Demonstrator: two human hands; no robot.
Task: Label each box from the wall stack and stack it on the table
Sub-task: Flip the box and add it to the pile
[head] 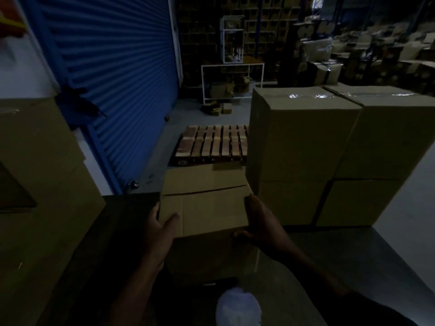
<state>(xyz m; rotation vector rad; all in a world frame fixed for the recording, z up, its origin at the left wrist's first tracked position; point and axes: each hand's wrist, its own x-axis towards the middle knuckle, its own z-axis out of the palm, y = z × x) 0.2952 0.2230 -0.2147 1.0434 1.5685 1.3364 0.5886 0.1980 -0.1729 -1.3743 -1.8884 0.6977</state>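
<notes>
Box point(207, 203) between 2 hands' fingers point(173, 221)

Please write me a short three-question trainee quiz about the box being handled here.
1. True or false: both hands grip the box.
2. The stacked boxes stand on which side of the held box: left or right?
3. Behind the box lies: A) a pallet B) a ladder C) a cart.

Key: 1 true: the left hand and right hand hold its sides. 2 right. 3 A.
</notes>
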